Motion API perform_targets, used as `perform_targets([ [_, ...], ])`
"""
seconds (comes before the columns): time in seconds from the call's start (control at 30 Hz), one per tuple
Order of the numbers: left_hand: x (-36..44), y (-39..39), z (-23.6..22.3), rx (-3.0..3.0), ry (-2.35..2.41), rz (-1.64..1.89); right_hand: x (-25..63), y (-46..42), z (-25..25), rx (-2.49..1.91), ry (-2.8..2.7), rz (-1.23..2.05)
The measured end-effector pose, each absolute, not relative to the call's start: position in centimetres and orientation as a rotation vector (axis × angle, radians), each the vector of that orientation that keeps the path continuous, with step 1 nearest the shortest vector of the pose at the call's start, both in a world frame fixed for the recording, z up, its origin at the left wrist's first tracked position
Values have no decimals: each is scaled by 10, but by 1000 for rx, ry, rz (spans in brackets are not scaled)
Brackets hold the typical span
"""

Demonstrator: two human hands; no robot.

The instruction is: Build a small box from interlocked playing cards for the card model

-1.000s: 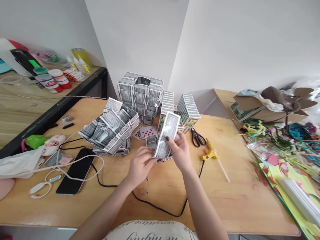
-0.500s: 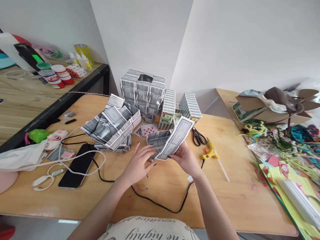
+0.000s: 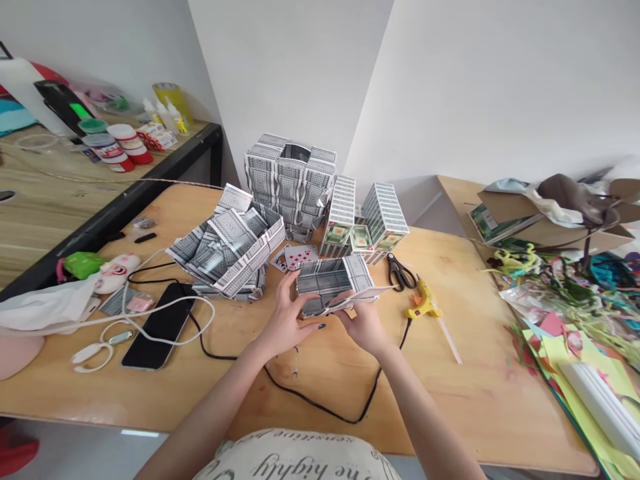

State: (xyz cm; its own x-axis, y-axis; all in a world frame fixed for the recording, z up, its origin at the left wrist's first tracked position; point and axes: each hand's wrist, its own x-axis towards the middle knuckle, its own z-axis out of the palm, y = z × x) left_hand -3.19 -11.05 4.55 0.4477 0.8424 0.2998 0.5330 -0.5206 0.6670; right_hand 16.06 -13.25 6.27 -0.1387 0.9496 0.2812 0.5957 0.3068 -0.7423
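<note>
A small open-topped box made of grey-backed playing cards [image 3: 357,272] lies in front of me. My left hand [image 3: 290,319] grips its left end, fingers along the outer side and over the near edge. My right hand [image 3: 364,323] pinches a flat strip of joined cards [image 3: 369,294] against the near long side of the box. The strip now shows almost edge-on, and its right end sticks out past the box. Two face-up playing cards [image 3: 300,256], one with red diamonds, lie just behind the box.
Behind stand a large card-built structure [image 3: 287,180] and stacks of green card packs [image 3: 341,217]. A card bin full of card pieces [image 3: 227,243] sits left, near a phone [image 3: 160,327] and cables. Scissors [image 3: 400,272] and a yellow glue gun [image 3: 424,303] lie right.
The card strip, tilted upright before, has been lowered onto the near side of the box. My left hand has moved from hovering beside the box to holding its left end.
</note>
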Motion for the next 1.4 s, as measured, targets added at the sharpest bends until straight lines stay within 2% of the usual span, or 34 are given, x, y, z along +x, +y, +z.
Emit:
perform_targets([
  [0.1, -31, -109, 47, 2222, 1131, 892, 162, -134, 64, -1303, -1943, 513],
  [0.37, -42, -108, 51, 2255, 1082, 937, 168, -133, 67, -1157, -2223, 594],
  [0.7, -43, -102, 38, 2113, 879, 1152, 161, -131, 75, -1380, -2364, 492],
  [0.93, -48, -101, 42, 2169, 882, 1036, 160, -128, 72, -1387, -2466, 501],
  [1.23, -46, -101, 49, 2273, 901, 901, 160, -126, 82, -1248, -2232, 856],
  [1.4, -43, -103, 57, 2233, 941, 870, 158, -125, 67, -1334, -2113, 769],
])
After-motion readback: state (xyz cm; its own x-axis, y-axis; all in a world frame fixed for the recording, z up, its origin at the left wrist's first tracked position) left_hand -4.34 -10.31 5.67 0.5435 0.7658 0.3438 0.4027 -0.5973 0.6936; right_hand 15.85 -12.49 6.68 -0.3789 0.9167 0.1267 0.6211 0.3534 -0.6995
